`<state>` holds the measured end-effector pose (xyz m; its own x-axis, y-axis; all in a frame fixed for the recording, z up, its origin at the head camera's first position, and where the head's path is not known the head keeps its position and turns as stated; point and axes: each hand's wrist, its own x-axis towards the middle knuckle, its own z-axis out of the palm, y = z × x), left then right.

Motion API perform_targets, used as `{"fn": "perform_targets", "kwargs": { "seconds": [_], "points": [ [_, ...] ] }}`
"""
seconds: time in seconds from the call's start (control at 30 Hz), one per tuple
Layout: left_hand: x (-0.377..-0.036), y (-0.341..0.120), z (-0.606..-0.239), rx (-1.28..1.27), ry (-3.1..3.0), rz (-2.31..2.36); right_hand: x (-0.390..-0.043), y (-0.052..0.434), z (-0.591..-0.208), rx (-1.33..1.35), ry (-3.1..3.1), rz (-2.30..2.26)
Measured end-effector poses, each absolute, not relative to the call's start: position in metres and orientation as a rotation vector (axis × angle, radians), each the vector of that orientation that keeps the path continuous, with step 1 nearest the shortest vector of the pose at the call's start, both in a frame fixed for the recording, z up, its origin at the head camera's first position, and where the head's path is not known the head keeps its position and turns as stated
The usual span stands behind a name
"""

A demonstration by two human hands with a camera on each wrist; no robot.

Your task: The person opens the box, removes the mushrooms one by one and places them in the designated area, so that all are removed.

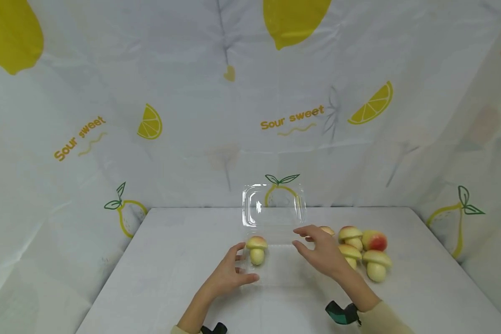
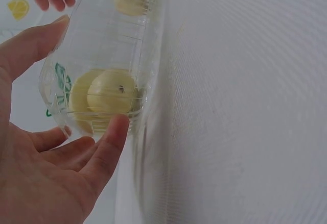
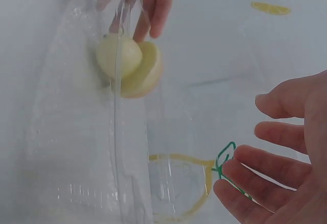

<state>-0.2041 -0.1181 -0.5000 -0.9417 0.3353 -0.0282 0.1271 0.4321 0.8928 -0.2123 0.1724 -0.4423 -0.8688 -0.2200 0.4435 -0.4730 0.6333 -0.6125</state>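
Note:
A clear plastic clamshell box (image 2: 104, 27) lies on the table with its lid (image 1: 252, 204) raised at the back. One yellow toy-like mushroom (image 1: 256, 255) with a reddish cap sits at the left end of the box. My left hand (image 1: 228, 273) holds that left end, its thumb along the front and its fingers curved about the side. My right hand (image 1: 322, 253) hovers over the right part of the box, fingers spread and slightly bent, with nothing in it. In the right wrist view, a gap shows between the right hand (image 3: 276, 168) and the box.
To the right of the box, several similar mushrooms (image 1: 376, 265) stand close together, partly behind my right hand and forearm. A round yellow-and-red piece (image 1: 375, 240) lies among them. The white table (image 1: 171, 246) meets a lemon-print cloth (image 1: 200, 139) at the back.

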Motion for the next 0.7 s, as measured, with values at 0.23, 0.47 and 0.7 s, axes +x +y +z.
{"fn": "perform_targets", "kwargs": {
  "seconds": [0.23,0.47,0.7],
  "points": [
    [-0.204,-0.119,-0.500,0.404,2.486,1.518,-0.217,0.153,-0.446,0.561,-2.535,1.205],
    [-0.205,-0.119,-0.501,0.413,2.478,1.520,-0.221,0.139,-0.451,0.556,-2.528,1.263],
    [-0.206,-0.119,-0.501,0.405,2.469,1.532,-0.226,0.121,-0.458,0.562,-2.550,1.329]
  ]
}}
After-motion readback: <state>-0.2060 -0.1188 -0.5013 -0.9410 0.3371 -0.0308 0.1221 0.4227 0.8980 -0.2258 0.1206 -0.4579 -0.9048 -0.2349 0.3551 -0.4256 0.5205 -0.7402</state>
